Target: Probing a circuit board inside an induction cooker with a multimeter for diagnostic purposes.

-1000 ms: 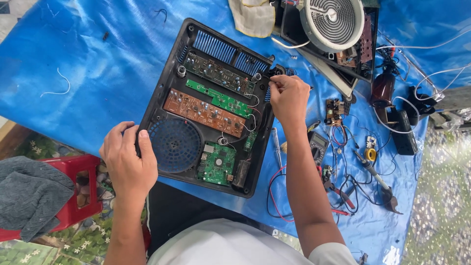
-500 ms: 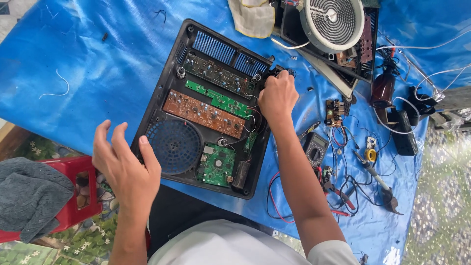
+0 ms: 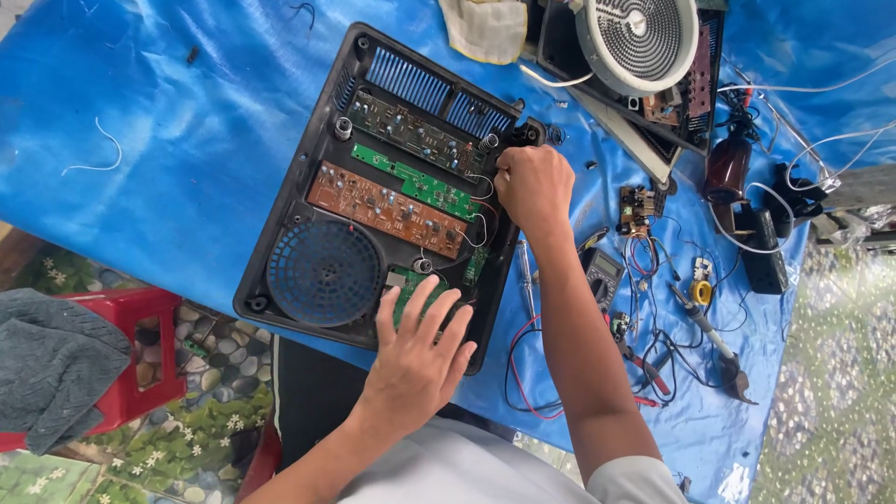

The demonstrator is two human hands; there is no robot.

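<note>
Blue plastic sheeting (image 3: 168,187) is spread over the table. At the far right corner of the open black case (image 3: 280,252), the right hand (image 3: 534,187) is curled shut, its fingertips pressed down where thin white wires (image 3: 478,224) run; what is pinched cannot be told. The left hand (image 3: 418,359) is laid flat with fingers spread on the near edge of the case, over a small green board (image 3: 411,285). Brown (image 3: 383,210) and long green boards (image 3: 415,182) and a round fan grille (image 3: 324,273) are seen inside. A multimeter (image 3: 602,273) is lying just beside the right arm
</note>
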